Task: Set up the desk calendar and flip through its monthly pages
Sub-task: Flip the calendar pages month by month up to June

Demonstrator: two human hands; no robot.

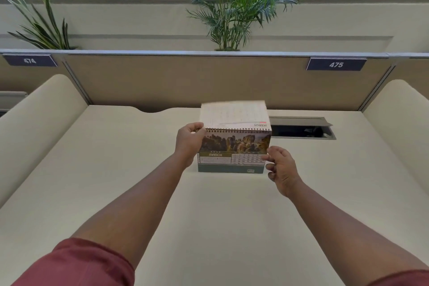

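Observation:
A spiral-bound desk calendar stands upright on the cream desk, showing the MARCH page with a rocky landscape photo. One flipped page sticks up above the spiral, blurred. My left hand grips the calendar's top left corner at the spiral. My right hand hovers at the lower right edge of the calendar, fingers loosely curled, fingertips touching or nearly touching the page edge.
A grey cable hatch lies open in the desk behind the calendar on the right. Partition panels with number plates 474 and 475 close the back; rounded side dividers flank the desk. Plants stand behind.

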